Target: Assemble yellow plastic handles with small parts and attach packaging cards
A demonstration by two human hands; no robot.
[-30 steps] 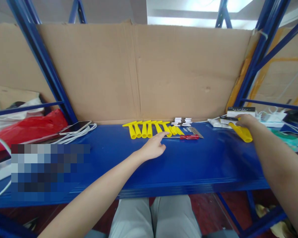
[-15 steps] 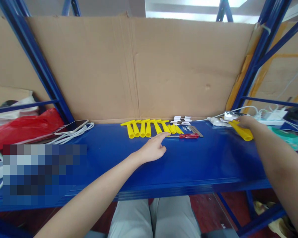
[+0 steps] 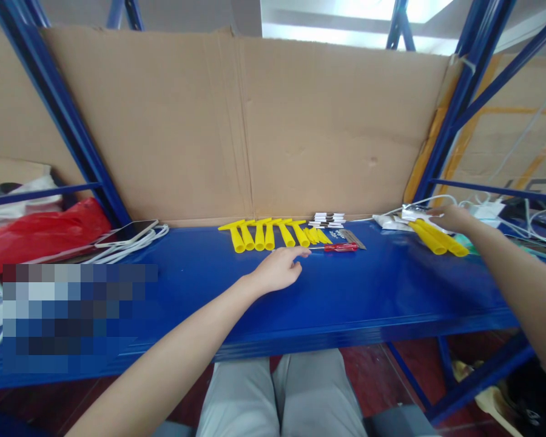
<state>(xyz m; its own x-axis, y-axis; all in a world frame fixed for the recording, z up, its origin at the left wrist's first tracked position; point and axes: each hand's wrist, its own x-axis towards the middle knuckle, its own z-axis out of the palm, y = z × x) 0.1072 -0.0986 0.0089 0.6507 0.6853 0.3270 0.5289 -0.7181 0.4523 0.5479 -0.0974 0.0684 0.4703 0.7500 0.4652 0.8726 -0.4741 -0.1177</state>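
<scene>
A row of several yellow T-shaped handles [image 3: 259,235] lies along the back of the blue shelf. My left hand [image 3: 282,268] is just in front of them, fingers partly spread, near the tip of a red-handled screwdriver [image 3: 341,247]. Small yellow pieces [image 3: 316,235], white packets [image 3: 327,220] and thin metal blades [image 3: 353,238] sit behind the screwdriver. On the right, my right hand [image 3: 452,218] is over the back end of two yellow handles [image 3: 437,237]; its fingertips are blurred, so its hold is unclear.
White cables and a power strip [image 3: 489,212] crowd the right end, beside a white plastic bag [image 3: 389,223]. At the left are a phone [image 3: 127,232], a coiled white cable [image 3: 152,235] and a red bag [image 3: 50,233]. Cardboard [image 3: 323,127] stands behind the shelf.
Two yellow handles now show side by side at the right, where one showed before. My right hand has shifted slightly back from them, and my left index finger is less extended. The view has moved slightly.
</scene>
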